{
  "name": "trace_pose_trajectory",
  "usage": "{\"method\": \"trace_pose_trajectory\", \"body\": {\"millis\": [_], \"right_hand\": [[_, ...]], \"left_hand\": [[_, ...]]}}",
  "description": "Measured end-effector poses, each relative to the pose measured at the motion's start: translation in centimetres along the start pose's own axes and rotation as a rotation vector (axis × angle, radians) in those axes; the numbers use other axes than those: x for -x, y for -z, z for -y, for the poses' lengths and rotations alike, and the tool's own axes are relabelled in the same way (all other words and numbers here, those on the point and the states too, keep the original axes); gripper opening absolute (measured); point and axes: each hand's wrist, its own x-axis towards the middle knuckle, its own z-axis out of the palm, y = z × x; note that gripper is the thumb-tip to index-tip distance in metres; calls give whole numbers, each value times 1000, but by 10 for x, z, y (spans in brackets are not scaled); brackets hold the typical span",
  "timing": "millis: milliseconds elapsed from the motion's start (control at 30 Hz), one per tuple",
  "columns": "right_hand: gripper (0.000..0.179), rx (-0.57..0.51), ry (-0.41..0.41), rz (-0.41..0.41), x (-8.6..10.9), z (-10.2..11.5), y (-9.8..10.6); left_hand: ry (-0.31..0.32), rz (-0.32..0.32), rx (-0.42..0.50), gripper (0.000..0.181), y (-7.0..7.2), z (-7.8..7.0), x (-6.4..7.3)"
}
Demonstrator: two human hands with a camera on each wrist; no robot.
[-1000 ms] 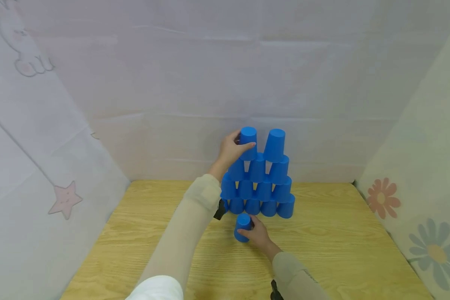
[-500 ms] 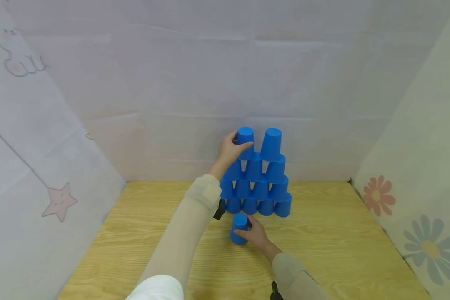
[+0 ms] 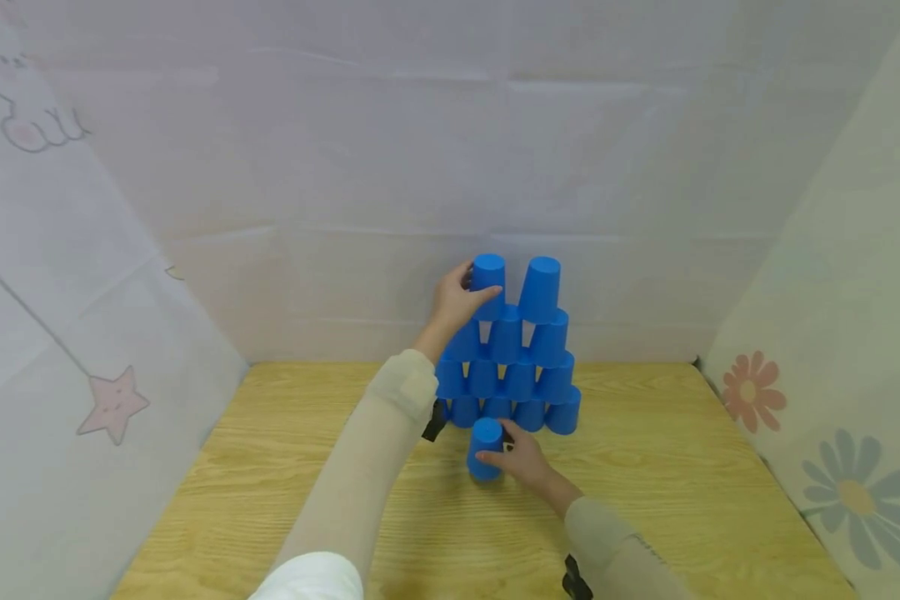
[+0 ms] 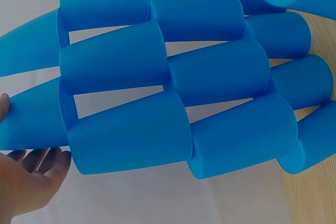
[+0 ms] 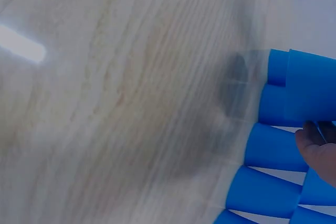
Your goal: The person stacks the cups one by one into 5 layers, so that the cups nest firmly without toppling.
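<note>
A pyramid of blue upside-down cups [image 3: 505,340] stands in tiers at the back of the table. My left hand [image 3: 452,304] holds the left cup of the top tier [image 3: 489,271], thumb in front and fingers behind. That cup [image 4: 34,116] rests on the tier below in the left wrist view, the left hand [image 4: 31,184] around it. The other top cup [image 3: 540,290] stands to its right, apart. In front of the pyramid my right hand [image 3: 528,461] grips a single upside-down cup [image 3: 483,450] from the right; whether its rim touches the table is unclear.
The wooden table [image 3: 645,475] reaches back to a pale cloth wall [image 3: 345,167] close behind the pyramid. Patterned cloth walls flank both sides, with a pink star [image 3: 113,404] at left and flowers [image 3: 753,392] at right. My left forearm crosses beside the pyramid's left side.
My right hand and its cup have moved slightly forward, nearer the pyramid. The left hand stays on the top-left cup. The head view has shifted a little.
</note>
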Motion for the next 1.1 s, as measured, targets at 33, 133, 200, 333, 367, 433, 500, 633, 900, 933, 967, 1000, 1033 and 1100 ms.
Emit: {"method": "trace_pose_trajectory", "body": {"millis": [33,133,200,333,367,433,500,633,900,933,967,1000,1033,1100], "right_hand": [[54,1,13,11,0,3,2],[52,-2,41,43,1,12,9],[51,-9,57,60,2,20,14],[50,-9,66,86,8,47,25],[49,-5,71,96,10,53,27],[49,5,77,115,12,67,32],[50,30,90,130,13,77,36],[50,58,108,154,14,91,44],[58,101,117,157,3,78,57],[58,97,122,155,2,74,59],[58,96,124,154,2,75,61],[57,95,126,150,2,76,63],[57,93,130,145,2,77,64],[55,85,141,141,2,79,67]], "left_hand": [[19,11,14,68,5,-10,6],[61,31,38,66,21,-44,26],[84,38,53,66,33,-67,40],[72,41,77,70,33,-62,40],[65,42,80,71,32,-57,38],[56,43,84,72,28,-46,33],[61,44,77,73,28,-42,32],[69,45,67,73,34,-45,37],[89,52,110,70,55,-65,61],[91,51,110,70,55,-64,61],[96,53,106,70,56,-64,62],[96,54,102,70,57,-63,63],[97,53,103,69,57,-62,64],[110,51,102,68,58,-59,64]]}}
